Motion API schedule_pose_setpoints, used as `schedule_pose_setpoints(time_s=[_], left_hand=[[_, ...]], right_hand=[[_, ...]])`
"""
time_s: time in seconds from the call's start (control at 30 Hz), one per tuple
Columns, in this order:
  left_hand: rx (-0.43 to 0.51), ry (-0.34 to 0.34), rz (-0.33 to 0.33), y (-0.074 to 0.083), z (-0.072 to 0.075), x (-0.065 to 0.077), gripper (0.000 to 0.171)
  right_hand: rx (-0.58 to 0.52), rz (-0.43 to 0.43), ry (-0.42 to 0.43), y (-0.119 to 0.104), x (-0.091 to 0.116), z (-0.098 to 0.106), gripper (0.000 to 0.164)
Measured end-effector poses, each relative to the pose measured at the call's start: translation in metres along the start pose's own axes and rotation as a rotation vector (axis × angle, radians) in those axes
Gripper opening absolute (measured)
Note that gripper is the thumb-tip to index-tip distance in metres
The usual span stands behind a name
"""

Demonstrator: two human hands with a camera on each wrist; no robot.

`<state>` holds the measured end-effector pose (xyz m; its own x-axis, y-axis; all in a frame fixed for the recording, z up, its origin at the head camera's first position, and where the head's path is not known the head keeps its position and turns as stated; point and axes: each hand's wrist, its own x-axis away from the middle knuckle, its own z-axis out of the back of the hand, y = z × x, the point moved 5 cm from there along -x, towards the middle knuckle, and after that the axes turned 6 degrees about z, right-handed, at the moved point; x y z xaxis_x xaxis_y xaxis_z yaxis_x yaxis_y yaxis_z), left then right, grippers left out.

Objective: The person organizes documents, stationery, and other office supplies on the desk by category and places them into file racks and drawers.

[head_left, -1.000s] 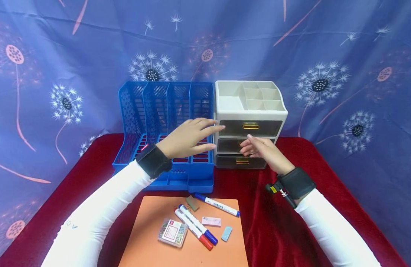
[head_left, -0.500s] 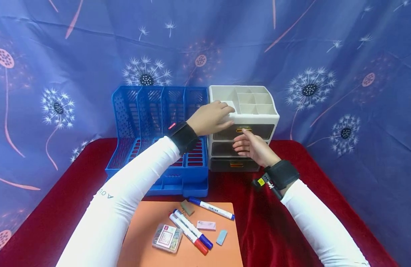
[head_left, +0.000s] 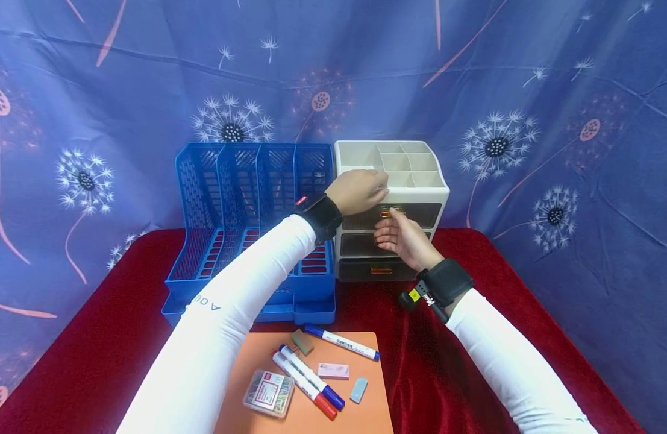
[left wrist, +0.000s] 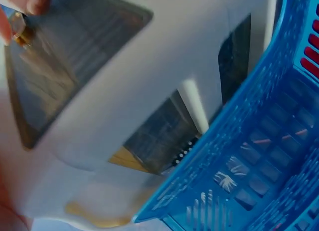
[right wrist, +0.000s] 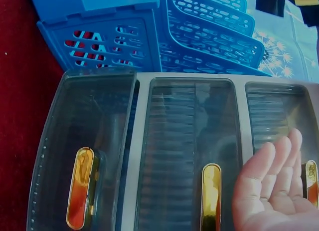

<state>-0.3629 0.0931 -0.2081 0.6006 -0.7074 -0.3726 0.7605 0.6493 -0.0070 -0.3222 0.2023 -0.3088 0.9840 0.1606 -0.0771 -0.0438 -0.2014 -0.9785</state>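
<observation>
A white drawer unit [head_left: 360, 199] with dark see-through drawers and gold handles stands at the back of the table. Over the front rim of its divided top sits my left hand [head_left: 360, 190], fingers bent forward and thumb lower; whether they grip the rim I cannot tell. My right hand [head_left: 403, 238] is in front of the top drawer, thumb tip close to its gold handle [head_left: 393, 213]. The right wrist view shows that palm [right wrist: 271, 206] turned up, fingers loosely bent beside the top drawer's handle [right wrist: 311, 183], nothing held. The drawers look pushed in.
Left of the unit stands a blue file rack [head_left: 257, 229]. Nearer lies an orange board [head_left: 371, 410] with several markers [head_left: 344, 343], a clear box of paper clips [head_left: 269, 393], and pink [head_left: 333, 371], blue [head_left: 358, 390] and grey-green [head_left: 302, 342] erasers. Red cloth [head_left: 420, 361] covers the table.
My left hand has moved right and up, from before the blue rack to the drawer unit's front rim. The right hand has moved slightly up toward the top drawer's handle.
</observation>
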Motion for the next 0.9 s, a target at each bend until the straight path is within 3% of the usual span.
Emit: schedule_pose_setpoints(time_s=[0.17, 0.3, 0.53, 0.9], left_hand=[[0.056, -0.066, -0.028, -0.007, -0.002, -0.007, 0.023], [0.094, -0.113, 0.002, -0.012, -0.005, -0.008, 0.027], [0.079, -0.128, 0.028, -0.015, -0.010, -0.013, 0.029], [0.061, -0.235, 0.053, -0.014, -0.011, -0.015, 0.029]], right_hand=[[-0.027, 0.013, 0.052, 0.000, -0.001, -0.001, 0.038], [-0.042, 0.028, 0.095, 0.001, -0.003, -0.002, 0.040], [-0.053, 0.077, 0.143, 0.004, -0.005, -0.001, 0.041], [-0.040, 0.121, 0.213, 0.007, 0.001, 0.000, 0.044]])
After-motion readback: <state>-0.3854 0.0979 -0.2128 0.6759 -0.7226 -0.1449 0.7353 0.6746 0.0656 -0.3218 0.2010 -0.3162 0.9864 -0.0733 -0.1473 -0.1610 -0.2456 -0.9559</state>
